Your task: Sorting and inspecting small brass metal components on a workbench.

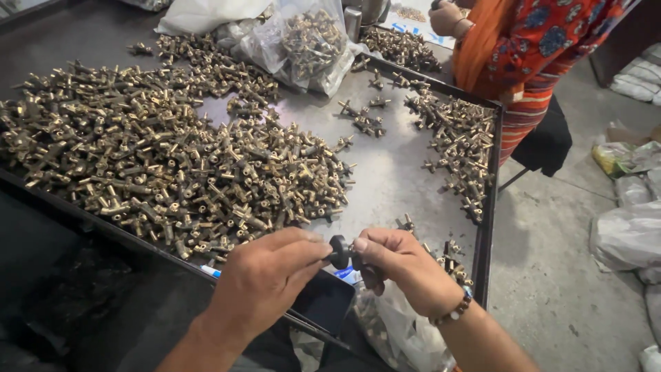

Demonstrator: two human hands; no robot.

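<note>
**Two hands on a black knob above a tray of brass fittings**

The left hand (265, 279) and the right hand (399, 269) met at the near edge of the tray (392, 172), both closed on a small black knob (339, 251) held between them. The left fingertips (318, 249) pinched the knob from one side; the right thumb (365, 244) pressed it from the other, with the remaining right fingers curled under. What lay behind the knob inside the right fist could not be told. A bead bracelet (454, 311) circled the right wrist.

The tray, a dark metal sheet with a raised rim, carried a large heap of brass fittings (165, 165) over its left half, just beyond the hands. A smaller heap (461, 145) lay along the right rim, and a few loose pieces (365, 120) sat between the two. A clear bag (303, 45) holding more fittings rested at the far side, touching the large heap.

Below the hands, a dark phone (323, 300) lay partly under the left hand, and a plastic bag (399, 327) hung beneath the right wrist.

At the far right corner stood another person in an orange patterned garment (537, 48), their hand (451, 19) near the tray's far end. White sacks (626, 234) lay on the concrete floor (551, 262).
</note>
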